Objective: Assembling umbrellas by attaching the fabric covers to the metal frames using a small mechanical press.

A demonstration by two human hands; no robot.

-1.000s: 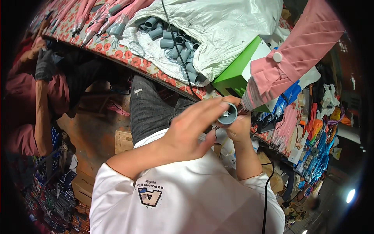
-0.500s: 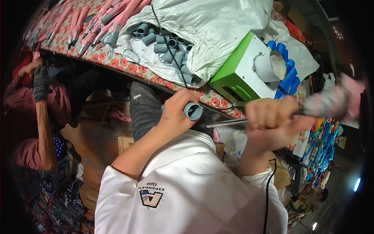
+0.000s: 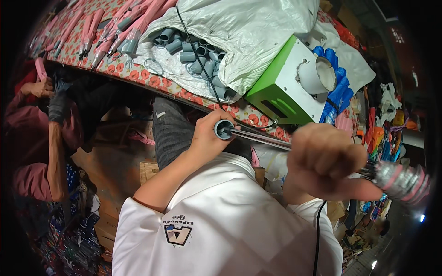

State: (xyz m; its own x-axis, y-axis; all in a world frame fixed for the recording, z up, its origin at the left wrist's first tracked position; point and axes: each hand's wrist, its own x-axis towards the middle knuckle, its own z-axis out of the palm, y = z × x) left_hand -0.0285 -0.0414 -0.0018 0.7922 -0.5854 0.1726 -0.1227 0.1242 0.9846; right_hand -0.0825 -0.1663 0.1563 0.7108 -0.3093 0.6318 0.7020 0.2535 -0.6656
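My left hand is wrapped round a short hollow grey-blue plastic umbrella handle, its open end facing up. Closed round the shaft of a folded umbrella, my right hand is slightly blurred. The silver metal shaft sticks out from that fist toward my left hand, and its end meets the handle's mouth; how far it goes in I cannot tell. Beyond the fist, the pink and grey gathered canopy lies at the far right, smeared by motion.
A white woven sack holding several loose grey handles lies on a flowered table. Beside it stands a green and white box machine with a round pipe. Pink folded umbrellas lie back left. Another person works at left.
The umbrella in my right hand has swung downward, and its shaft has come up to the handle. My left hand has tilted the handle slightly. The other person's hands have shifted.
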